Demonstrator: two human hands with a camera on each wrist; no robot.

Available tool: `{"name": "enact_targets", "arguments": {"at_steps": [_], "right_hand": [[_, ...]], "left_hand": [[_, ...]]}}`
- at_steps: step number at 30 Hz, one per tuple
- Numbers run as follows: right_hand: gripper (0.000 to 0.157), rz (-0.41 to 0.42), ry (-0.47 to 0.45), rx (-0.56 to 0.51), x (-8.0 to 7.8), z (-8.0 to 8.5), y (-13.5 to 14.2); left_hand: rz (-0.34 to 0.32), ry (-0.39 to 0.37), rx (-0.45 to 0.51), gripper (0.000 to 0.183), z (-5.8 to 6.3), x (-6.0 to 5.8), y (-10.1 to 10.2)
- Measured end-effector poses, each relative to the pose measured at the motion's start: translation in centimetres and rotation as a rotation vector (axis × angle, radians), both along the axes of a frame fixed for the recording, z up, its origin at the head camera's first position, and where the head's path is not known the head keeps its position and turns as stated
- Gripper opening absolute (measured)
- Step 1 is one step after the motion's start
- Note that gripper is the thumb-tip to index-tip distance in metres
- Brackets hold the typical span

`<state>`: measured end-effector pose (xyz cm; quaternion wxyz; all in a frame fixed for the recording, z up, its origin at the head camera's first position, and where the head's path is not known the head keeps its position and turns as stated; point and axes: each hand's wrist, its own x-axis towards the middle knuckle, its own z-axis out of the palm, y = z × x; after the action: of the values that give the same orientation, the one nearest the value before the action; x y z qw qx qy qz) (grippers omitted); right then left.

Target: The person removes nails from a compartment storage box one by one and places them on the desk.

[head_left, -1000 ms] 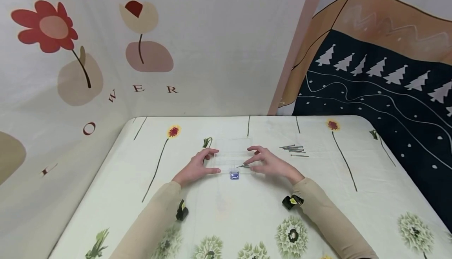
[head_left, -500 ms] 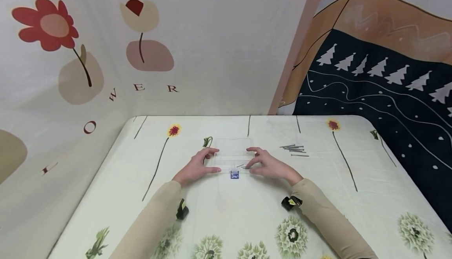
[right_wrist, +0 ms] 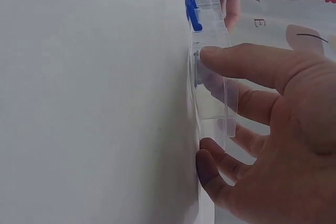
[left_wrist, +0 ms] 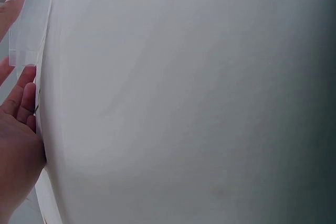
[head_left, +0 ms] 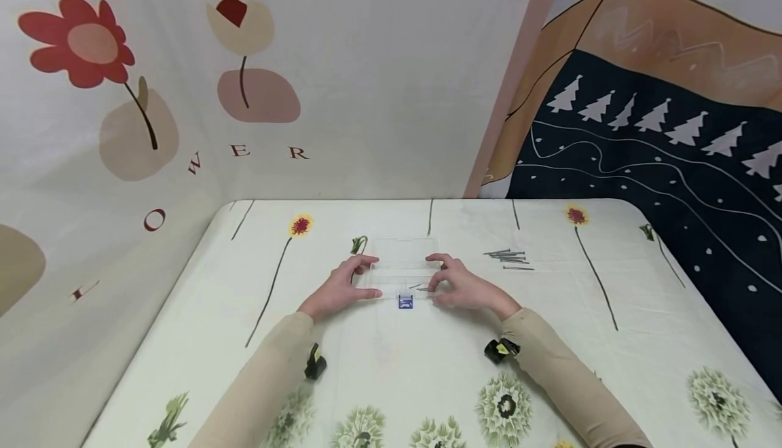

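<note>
A clear plastic box [head_left: 391, 284] with a blue latch [head_left: 406, 302] stands on the table, its clear lid [head_left: 403, 250] folded open to the back. My left hand [head_left: 338, 288] holds the box's left end between thumb and fingers; the left wrist view catches this hand [left_wrist: 18, 124] only at its edge. A few thin nails [head_left: 420, 288] lie inside, towards the right end. Over that end is my right hand [head_left: 469, 285], fingers loosely bent, no nail visible in them. In the right wrist view its thumb [right_wrist: 241, 64] is near the front wall, beside the nails [right_wrist: 197, 69].
Several loose nails [head_left: 507, 256] lie in a small pile on the table, right of the box, with a single nail [head_left: 518, 269] just in front of them. A flower-printed cloth [head_left: 379, 360] covers the table. Printed hangings [head_left: 366, 61] rise behind it.
One second ago my right fingers pinched nails over the box's right end. Those nails now lie in the box, and the right fingers have drawn slightly right. The left hand keeps its place.
</note>
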<state>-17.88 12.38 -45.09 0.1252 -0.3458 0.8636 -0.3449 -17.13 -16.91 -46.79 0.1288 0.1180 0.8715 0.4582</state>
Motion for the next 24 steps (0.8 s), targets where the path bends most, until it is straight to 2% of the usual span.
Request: {"name": "enact_targets", "arguments": {"at_steps": [24], "right_hand": [[0.009,-0.025,0.003,0.063,-0.07,0.1,-0.33]], "left_hand": [[-0.001,0.0,0.0,0.068,-0.12,-0.12,-0.07]]}}
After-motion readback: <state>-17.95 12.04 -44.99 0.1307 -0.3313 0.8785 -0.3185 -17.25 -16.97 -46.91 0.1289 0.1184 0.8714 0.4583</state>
